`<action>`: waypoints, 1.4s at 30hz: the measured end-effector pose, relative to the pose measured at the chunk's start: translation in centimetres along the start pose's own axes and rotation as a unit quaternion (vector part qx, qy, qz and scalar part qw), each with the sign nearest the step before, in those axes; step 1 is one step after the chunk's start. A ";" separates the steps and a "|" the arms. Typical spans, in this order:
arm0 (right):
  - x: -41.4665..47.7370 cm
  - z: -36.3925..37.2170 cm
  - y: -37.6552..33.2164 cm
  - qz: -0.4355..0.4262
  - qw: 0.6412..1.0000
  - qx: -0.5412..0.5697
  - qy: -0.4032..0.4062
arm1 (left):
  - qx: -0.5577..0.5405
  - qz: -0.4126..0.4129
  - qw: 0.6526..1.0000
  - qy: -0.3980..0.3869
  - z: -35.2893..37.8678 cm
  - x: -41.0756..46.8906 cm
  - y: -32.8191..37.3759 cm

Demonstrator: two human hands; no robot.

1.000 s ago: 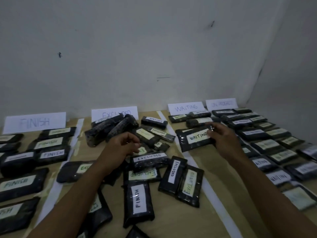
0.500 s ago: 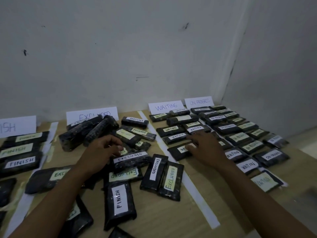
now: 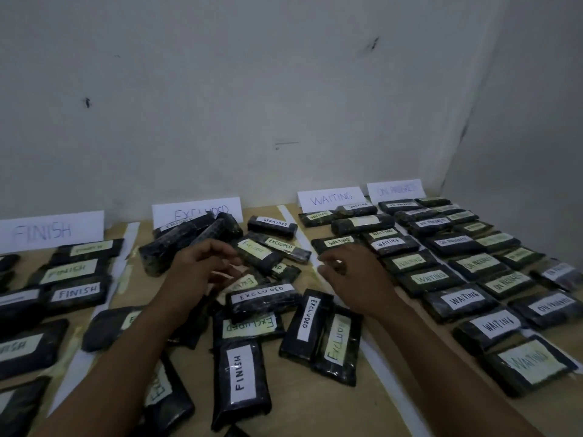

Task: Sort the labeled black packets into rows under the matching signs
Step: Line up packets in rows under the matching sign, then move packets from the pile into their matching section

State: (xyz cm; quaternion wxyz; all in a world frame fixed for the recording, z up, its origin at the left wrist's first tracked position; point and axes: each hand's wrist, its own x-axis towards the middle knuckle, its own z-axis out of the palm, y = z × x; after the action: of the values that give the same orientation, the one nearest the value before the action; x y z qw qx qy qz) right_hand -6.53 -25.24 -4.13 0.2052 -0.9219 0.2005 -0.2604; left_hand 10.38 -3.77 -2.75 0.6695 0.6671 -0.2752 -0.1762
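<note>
Black packets (image 3: 241, 370) labelled FINISH, EXCLUDED, WAITING.

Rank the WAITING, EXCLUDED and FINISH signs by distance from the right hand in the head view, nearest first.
1. WAITING sign: against the wall, straight beyond the right hand.
2. EXCLUDED sign: against the wall, to the hand's left.
3. FINISH sign: far left.

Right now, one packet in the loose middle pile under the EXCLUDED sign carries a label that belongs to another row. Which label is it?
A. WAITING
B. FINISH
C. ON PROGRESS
B: the packet lying lengthwise toward the camera has a white label reading FINISH, while the readable labels around it say EXCLUDED.
</note>
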 end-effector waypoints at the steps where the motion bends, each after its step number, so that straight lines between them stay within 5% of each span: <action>1: 0.6 0.6 -1.1 -0.011 1.000 0.026 -0.003 | -0.023 0.001 1.000 0.019 -0.4 0.1 0.1; 6: 2.2 4.2 -4.8 -0.049 0.989 0.133 -0.049 | 0.004 0.034 0.986 0.165 -3.1 1.4 0.7; 10: 2.0 5.9 -4.9 -0.088 0.983 0.143 -0.073 | 0.290 -0.005 0.908 0.302 -7.0 3.6 0.1; 14: 2.0 6.0 -4.2 -0.072 0.985 0.137 -0.075 | 0.452 -0.146 0.864 0.168 -9.3 5.2 -0.9; 21: 2.0 6.5 -3.7 -0.075 0.986 0.115 -0.097 | 0.448 -0.005 0.887 0.112 -11.3 2.4 -0.3; 27: 2.0 6.5 -4.0 -0.077 0.986 0.104 -0.103 | 0.489 0.059 0.870 -0.005 -12.9 -0.3 -0.8; 36: 1.9 6.3 -4.4 -0.068 0.987 0.104 -0.101 | 0.409 0.053 0.909 0.057 -12.2 1.6 -0.5; 42: 1.9 6.0 -4.5 -0.055 0.984 0.130 -0.109 | 0.498 0.019 0.867 0.025 -10.5 8.4 -0.1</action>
State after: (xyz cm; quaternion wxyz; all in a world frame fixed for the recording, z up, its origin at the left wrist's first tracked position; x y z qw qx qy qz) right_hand -0.47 -20.77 -5.91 0.3295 -0.9199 0.0904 -0.1927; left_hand 23.34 -0.51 -1.29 0.2579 0.9107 -0.3222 0.0136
